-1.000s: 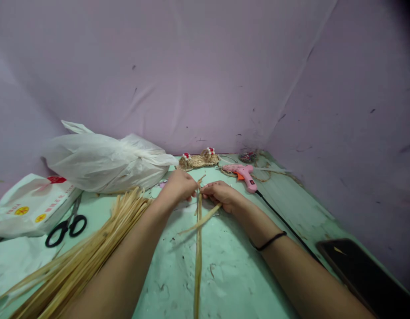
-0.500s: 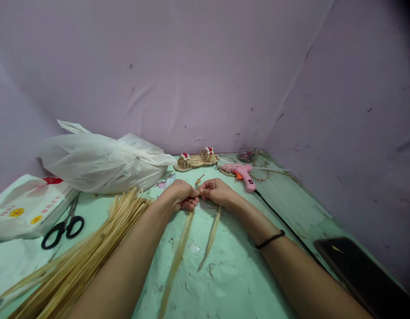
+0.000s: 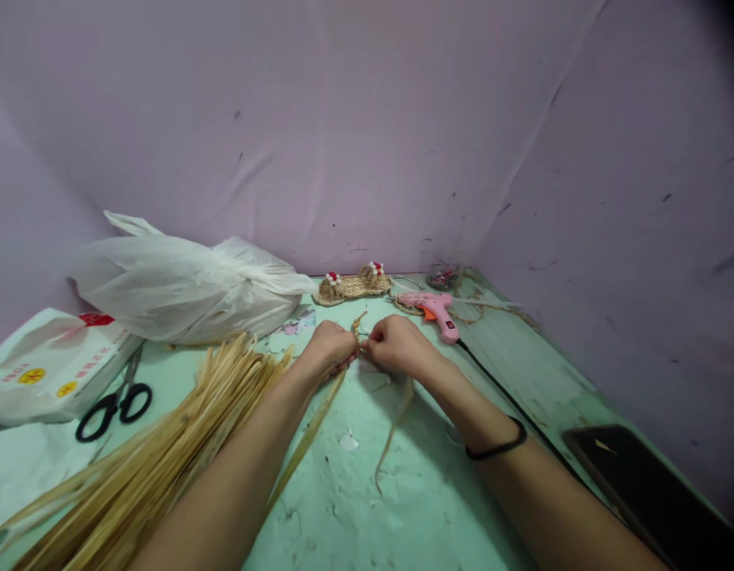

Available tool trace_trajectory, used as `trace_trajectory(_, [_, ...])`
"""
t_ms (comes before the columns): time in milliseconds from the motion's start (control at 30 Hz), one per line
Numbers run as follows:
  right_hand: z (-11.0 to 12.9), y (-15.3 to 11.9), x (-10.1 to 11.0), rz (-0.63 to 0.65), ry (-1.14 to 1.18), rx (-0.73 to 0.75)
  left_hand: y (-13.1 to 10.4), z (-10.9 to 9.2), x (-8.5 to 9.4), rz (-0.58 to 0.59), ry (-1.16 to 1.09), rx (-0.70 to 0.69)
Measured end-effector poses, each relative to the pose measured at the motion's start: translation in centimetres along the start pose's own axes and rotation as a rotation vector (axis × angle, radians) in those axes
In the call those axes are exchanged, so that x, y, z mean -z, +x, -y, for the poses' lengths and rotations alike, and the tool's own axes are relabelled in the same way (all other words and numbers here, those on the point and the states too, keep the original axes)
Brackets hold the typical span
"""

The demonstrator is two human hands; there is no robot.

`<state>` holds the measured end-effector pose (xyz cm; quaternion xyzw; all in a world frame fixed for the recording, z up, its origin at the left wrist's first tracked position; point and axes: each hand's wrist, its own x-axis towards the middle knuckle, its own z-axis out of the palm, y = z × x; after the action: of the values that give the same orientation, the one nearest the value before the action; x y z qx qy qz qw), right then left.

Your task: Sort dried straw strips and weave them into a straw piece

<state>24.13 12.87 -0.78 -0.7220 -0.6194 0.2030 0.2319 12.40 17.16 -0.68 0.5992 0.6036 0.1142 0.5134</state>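
Between my hands, over the middle of the table, is a short braid (image 3: pixel 358 323) of dried straw with a knotted tip pointing up. My left hand (image 3: pixel 332 347) is closed around the braid's lower part, and a long straw strip (image 3: pixel 307 438) trails from it toward me. Close beside it, my right hand (image 3: pixel 394 342) pinches a second straw strip (image 3: pixel 396 428), whose free end hangs below the palm. The fingertips of both hands nearly meet. Just beyond them lies a pair of small woven straw slippers (image 3: pixel 353 287) with red and white bead flowers.
A bundle of straw strips (image 3: pixel 182 432) lies beside my left forearm. Scissors (image 3: pixel 114 408), a white box in plastic (image 3: pixel 63 361) and a tied plastic bag (image 3: pixel 194 285) are at left. At right are a pink glue gun (image 3: pixel 431 311), its black cord and a phone (image 3: pixel 646 492).
My right hand has shifted slightly right, away from the left, its wrist raised. The strip hanging from it swung right. My left hand has turned a little, the trailing strip moving left.
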Motion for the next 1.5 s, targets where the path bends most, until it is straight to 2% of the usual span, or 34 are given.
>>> trace_trajectory(133, [1.3, -0.9, 0.6, 0.059, -0.140, -0.081, 0.2, 0.2, -0.3, -0.011, -0.011, 0.006])
trace_trajectory(367, [4.0, -3.0, -0.5, 0.051, -0.319, 0.081, 1.1, 0.8, 0.7, 0.110, -0.145, 0.025])
trace_trajectory(533, [4.4, -3.3, -0.4, 0.064, -0.353, 0.122, 1.2, 1.2, 1.5, 0.170, -0.193, -0.046])
trace_trajectory(667, [3.3, -2.5, 1.0, 0.097, -0.221, 0.079, 1.0, 1.1, 1.7, 0.173, -0.180, -0.081])
trace_trajectory(800, [2.0, -1.1, 1.7, -0.046, 0.072, -0.154, 1.0, 1.0, 1.8, 0.185, -0.150, -0.083])
trace_trajectory(833, [1.8, -0.8, 1.5, -0.022, 0.183, -0.208, 0.9, 1.0, 1.8, 0.185, -0.144, -0.086])
trace_trajectory(933, [1.6, -0.4, 0.3, 0.167, 0.446, -0.298, 0.7, 0.9, 1.8, 0.181, -0.132, -0.099])
trace_trajectory(1067, [1.4, -0.4, -0.8, 0.211, 0.498, -0.310, 0.4, 0.7, 1.8, 0.194, -0.107, -0.098])
trace_trajectory(1267, [0.5, 0.0, -0.6, 0.212, 0.395, -0.276, 0.2, 0.5, 1.7, 0.179, -0.027, -0.081])
trace_trajectory(1400, [0.5, -0.3, 0.4, 0.244, 0.258, -0.207, -0.2, 0.4, 1.2, 0.126, 0.017, -0.072])
trace_trajectory(1500, [1.1, -0.8, 1.7, 0.144, 0.038, -0.148, -0.1, 0.5, 0.9, 0.079, 0.033, -0.071])
